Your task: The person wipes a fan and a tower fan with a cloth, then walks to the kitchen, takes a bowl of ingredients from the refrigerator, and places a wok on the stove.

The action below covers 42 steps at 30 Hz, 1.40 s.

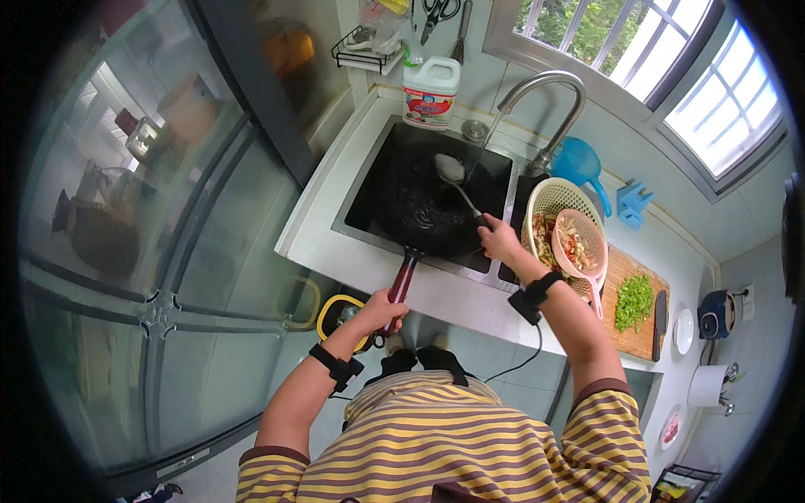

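Observation:
My left hand grips the dark red handle of a black wok, which rests in the dark sink basin. In my right hand is a metal ladle with a dark grip, its bowl held over the wok. A thin stream of water runs from the curved metal faucet down close by the ladle's bowl. Water glistens inside the wok.
Right of the sink, a cream colander and a pink strainer hold chopped food. A cutting board bears chopped greens and a knife. A jug and blue dipper stand behind. Glass door panels flank my left.

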{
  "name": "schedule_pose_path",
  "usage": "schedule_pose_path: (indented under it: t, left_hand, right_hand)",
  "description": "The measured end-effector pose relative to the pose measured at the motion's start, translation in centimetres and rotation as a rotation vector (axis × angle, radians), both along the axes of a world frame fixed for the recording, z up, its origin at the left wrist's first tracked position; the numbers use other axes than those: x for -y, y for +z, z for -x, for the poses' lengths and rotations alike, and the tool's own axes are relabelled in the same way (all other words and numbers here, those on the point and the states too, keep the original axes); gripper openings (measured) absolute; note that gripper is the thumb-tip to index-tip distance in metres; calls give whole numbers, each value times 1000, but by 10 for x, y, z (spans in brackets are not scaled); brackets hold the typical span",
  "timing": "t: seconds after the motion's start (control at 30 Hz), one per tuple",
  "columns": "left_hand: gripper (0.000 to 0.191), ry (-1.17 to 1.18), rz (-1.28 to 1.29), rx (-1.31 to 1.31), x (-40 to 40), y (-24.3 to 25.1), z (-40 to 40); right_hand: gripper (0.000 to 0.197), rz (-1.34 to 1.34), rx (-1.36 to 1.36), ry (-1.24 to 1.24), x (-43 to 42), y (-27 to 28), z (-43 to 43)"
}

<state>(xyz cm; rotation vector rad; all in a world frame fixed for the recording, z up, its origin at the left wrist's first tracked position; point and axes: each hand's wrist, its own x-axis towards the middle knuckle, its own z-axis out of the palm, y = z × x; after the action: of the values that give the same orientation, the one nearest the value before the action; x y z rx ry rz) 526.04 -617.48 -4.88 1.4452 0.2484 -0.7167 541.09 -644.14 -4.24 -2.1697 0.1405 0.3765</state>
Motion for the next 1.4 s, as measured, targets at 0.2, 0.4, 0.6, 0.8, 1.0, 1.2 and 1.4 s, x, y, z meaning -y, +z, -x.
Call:
schedule_pose_path:
  t: [0.2, 0.4, 0.6, 0.8, 1.0, 1.2, 1.4]
  left_hand:
    - [34, -13, -2, -32, -2, 0, -2]
    - [17, 19, -9, -29, -1, 4, 1]
    - [15, 14, -19, 29, 0, -2, 2]
    - [13, 7, -42, -12, 4, 3, -2]
    - [20, 20, -36, -37, 5, 3, 0]
    - [17, 27, -9, -25, 2, 3, 0]
    - [21, -4, -101, -10, 6, 1, 1]
  right_hand:
    - [39, 26, -343, 146, 43, 87, 12]
    - [34, 664, -217, 575, 28, 171, 13]
    - [44, 499, -214, 375, 15, 93, -10]
    - [46, 666, 288, 427, 2, 29, -24]
    - [52, 808, 670, 708, 9, 50, -29]
    - [50, 938, 501, 955, 32, 126, -16]
    - [33, 711, 184, 804, 71, 127, -31]
